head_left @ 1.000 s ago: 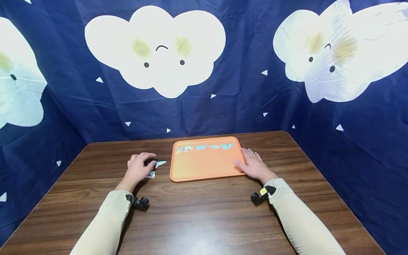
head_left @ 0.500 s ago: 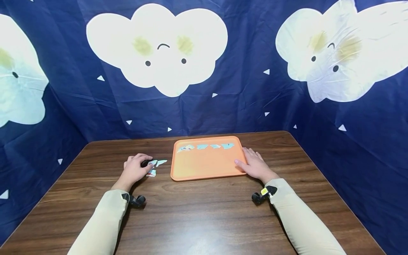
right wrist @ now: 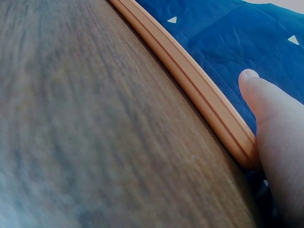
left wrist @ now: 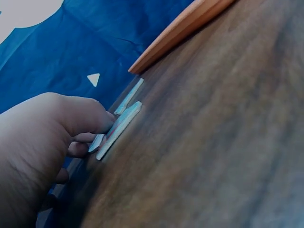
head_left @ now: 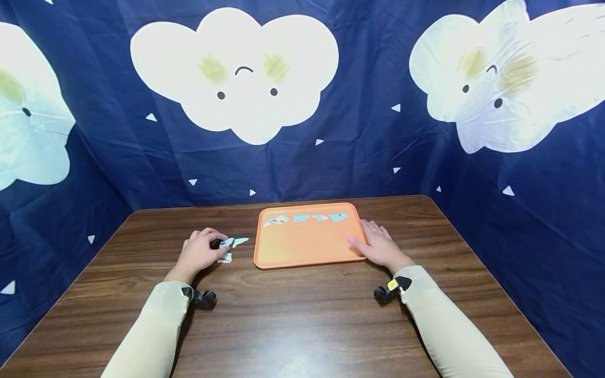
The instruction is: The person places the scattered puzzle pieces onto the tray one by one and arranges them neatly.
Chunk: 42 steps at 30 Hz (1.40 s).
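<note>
Four thin picture pieces lie on the orange tray [head_left: 302, 247], in a row along its far edge: a wide patterned piece [head_left: 276, 220] at the tray's left end, then a light blue piece [head_left: 301, 218], a small piece [head_left: 320, 217] and, near the tray's right end, another blue piece [head_left: 338, 217]. Gaps part all four. Whether the wide one is a single piece or several set together is too small to tell.

Three more lie off the tray, to its left: a pointed piece [head_left: 241, 241] nearest it, a middle piece [head_left: 227, 242] beyond that, and a near piece [head_left: 227, 258] on the person's side. By count, then, rather more than half of the visible pieces appear to be on the tray, with these three left over; the hand could be hiding others.

The left hand [head_left: 198, 251] is over these leftover pieces, left of the tray, its fingers bent and its thumb close against them. The pictures do not show whether it pinches one, so that cannot be told.

The right hand [head_left: 380, 245] lies at the tray's right edge, fingers stretched out and the thumb spread apart, reaching over the rim; it seems to steady the tray.

Under the tray is a brown wooden table [head_left: 293, 315]; behind it hangs a dark blue curtain [head_left: 293, 170] with white clouds.
</note>
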Motion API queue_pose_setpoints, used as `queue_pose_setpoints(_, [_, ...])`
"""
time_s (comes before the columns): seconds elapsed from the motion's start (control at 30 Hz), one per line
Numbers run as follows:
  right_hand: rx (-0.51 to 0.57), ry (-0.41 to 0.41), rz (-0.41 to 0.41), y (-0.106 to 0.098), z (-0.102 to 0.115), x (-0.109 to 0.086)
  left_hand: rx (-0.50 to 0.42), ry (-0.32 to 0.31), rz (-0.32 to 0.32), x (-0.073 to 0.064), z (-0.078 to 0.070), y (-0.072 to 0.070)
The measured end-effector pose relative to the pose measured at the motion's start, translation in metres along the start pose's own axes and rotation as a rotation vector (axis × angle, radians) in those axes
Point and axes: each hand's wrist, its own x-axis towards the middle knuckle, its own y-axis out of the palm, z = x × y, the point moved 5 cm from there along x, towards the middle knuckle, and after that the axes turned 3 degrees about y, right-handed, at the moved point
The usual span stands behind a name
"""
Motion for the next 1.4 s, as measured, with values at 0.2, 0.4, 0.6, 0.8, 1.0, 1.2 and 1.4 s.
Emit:
queue_pose_setpoints(0.2, [-0.006,0.001,0.004,0.001,-0.001,0.001,0.043,-0.029,-0.015,0.0,-0.006,-0.002])
queue_pose_setpoints(0.4, [0.002,-0.007,0.005,0.001,0.0,0.0,0.082,-0.018,-0.063,0.0,-0.008,-0.006])
queue_pose_setpoints(0.6, [0.008,-0.003,0.01,0.0,0.0,-0.002,0.083,0.019,-0.113,0.003,-0.016,-0.005])
queue_pose_setpoints(0.8, [0.003,-0.003,0.01,0.001,-0.001,0.0,0.073,0.047,-0.158,0.006,-0.025,-0.003])
queue_pose_setpoints(1.0, [-0.006,0.003,0.01,0.001,-0.001,0.001,0.051,0.072,-0.207,0.011,-0.037,0.001])
queue_pose_setpoints(1.2, [-0.002,0.0,0.002,-0.001,0.002,-0.002,0.015,0.082,-0.233,0.019,-0.057,0.008])
queue_pose_setpoints(1.4, [-0.001,-0.008,-0.001,-0.002,0.004,-0.003,-0.012,0.095,-0.248,0.027,-0.078,0.015])
